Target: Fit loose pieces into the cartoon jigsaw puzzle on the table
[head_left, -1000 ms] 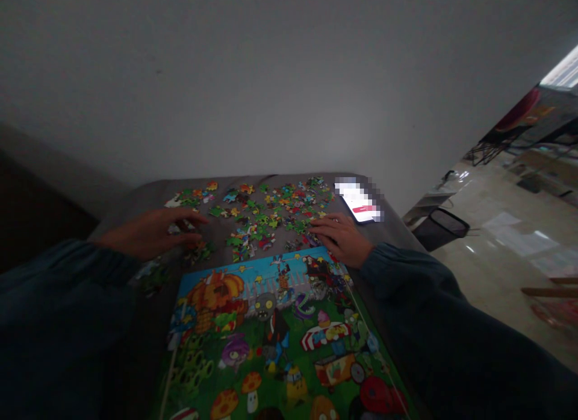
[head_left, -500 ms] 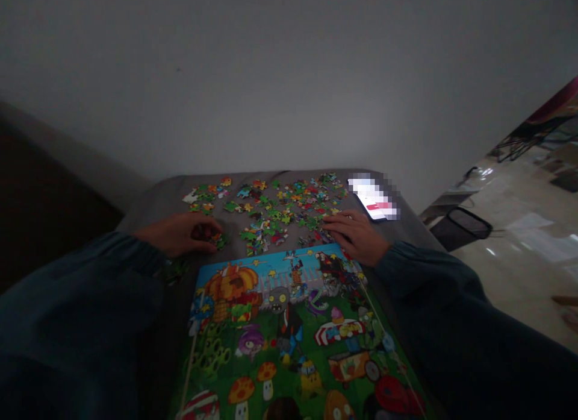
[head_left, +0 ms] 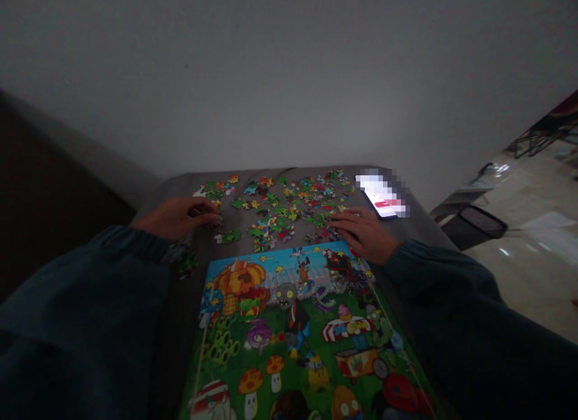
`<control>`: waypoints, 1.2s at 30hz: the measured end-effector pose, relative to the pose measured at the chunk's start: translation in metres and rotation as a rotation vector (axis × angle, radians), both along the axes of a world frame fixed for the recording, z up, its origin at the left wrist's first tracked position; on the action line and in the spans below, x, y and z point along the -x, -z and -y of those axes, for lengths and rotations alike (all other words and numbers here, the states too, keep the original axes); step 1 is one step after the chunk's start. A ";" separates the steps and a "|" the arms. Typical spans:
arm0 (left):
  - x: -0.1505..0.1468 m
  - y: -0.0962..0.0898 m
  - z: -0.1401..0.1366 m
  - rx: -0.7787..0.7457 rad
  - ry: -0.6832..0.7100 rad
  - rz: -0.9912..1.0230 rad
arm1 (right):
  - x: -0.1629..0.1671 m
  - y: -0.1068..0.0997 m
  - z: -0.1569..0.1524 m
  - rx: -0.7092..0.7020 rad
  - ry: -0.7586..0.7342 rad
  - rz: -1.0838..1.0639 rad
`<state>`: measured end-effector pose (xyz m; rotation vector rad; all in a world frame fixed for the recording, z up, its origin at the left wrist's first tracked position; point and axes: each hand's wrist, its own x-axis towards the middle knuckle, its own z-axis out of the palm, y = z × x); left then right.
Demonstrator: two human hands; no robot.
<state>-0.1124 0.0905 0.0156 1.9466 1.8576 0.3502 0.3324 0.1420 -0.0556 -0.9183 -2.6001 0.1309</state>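
The left hand [head_left: 180,218] is farther from the picture board [head_left: 298,329] than 0.5 s ago, baring a green cluster [head_left: 230,235] beside its fingertips; thumb and fingers nearly meet, any hold unclear; the right hand [head_left: 368,236] stays outstretched at loose pieces [head_left: 317,219], grip unclear, board just below.

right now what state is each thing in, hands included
Left hand: fingers curled; grip on any piece unclear
Right hand: palm down, fingers extended
Jigsaw pieces: scattered in clusters; any joins too small to tell
Zombie cartoon picture: face up, near edge out of frame
Phone: face up, screen lit, partly pixelated
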 end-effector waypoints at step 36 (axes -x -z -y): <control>-0.022 0.006 0.001 0.063 0.030 -0.089 | 0.003 -0.003 0.002 -0.025 0.021 0.011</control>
